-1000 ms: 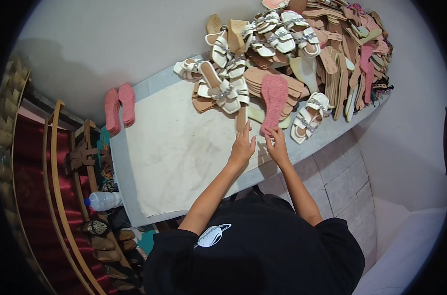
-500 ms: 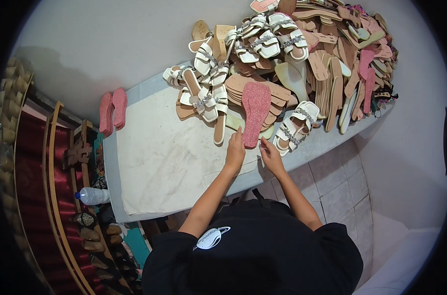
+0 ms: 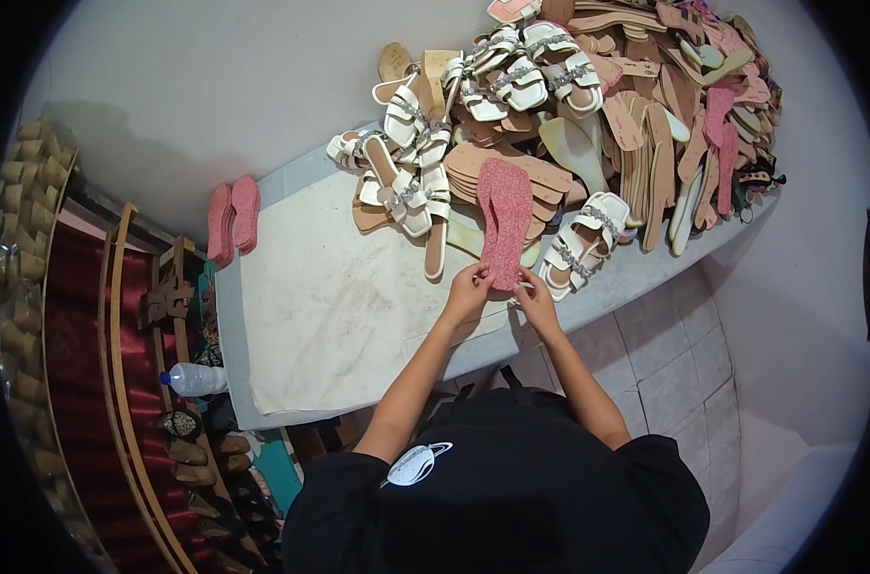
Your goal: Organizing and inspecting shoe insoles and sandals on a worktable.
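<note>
A pair of pink speckled insoles (image 3: 506, 215), one partly over the other, lies with its wide end up against a stack of tan insoles (image 3: 468, 175). My left hand (image 3: 467, 293) pinches the left edge of the narrow near end, and my right hand (image 3: 535, 302) pinches its right edge. Just right of my right hand is a white sandal (image 3: 588, 244) with jewelled straps. More white jewelled sandals (image 3: 396, 196) are heaped to the left of the stack.
A big pile of soles and insoles (image 3: 655, 143) covers the table's far right. Pink insoles (image 3: 234, 220) stand against the wall at the far left table edge. A pale sheet (image 3: 330, 306) covers the table's left part. A water bottle (image 3: 196, 380) and shelves of shoes (image 3: 191, 454) are at left.
Both hands have closed in on the near end of the pink insoles, their fingers now gripping its edges. The whole view has shifted slightly.
</note>
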Motion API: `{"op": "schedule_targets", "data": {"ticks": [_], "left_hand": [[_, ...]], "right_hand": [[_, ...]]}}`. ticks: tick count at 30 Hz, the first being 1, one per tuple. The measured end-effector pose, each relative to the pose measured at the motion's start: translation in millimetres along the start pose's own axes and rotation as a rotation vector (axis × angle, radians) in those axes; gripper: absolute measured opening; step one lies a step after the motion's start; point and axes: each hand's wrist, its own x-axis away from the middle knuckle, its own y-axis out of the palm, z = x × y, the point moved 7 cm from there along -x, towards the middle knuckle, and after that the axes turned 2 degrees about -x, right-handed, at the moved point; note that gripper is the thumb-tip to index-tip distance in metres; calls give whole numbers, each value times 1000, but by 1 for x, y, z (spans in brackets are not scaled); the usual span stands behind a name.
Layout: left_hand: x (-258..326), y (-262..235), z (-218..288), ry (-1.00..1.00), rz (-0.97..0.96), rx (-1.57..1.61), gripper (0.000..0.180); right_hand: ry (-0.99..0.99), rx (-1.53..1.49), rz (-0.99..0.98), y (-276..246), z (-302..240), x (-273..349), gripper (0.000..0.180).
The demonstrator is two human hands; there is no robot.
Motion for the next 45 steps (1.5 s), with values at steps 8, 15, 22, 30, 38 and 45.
{"op": "schedule_targets", "data": {"ticks": [8,15,22,30,38,45], "left_hand": [[29,-6,5,-232,-121,535,36],[64,-25,29,-199,-130,463,32],[102,-62,30,-179,-77,451,31],[153,-125,20,-140,-39,384,25],[199,-191,-10,-173,54,363,24],[208,-278,-40,-179,290,403,26]], "right_hand": [[-570,1022,-245,42,-114,54,50],[-468,1097,-127,19,-110,22,47],[-967,1080,-581,83,-133,48,55],[-1256,1019,-930,153,-148,6,44],[-787,1489,-483,232,-162,-118,45],[-788,814,-401,331,-170,-75,43]]}}
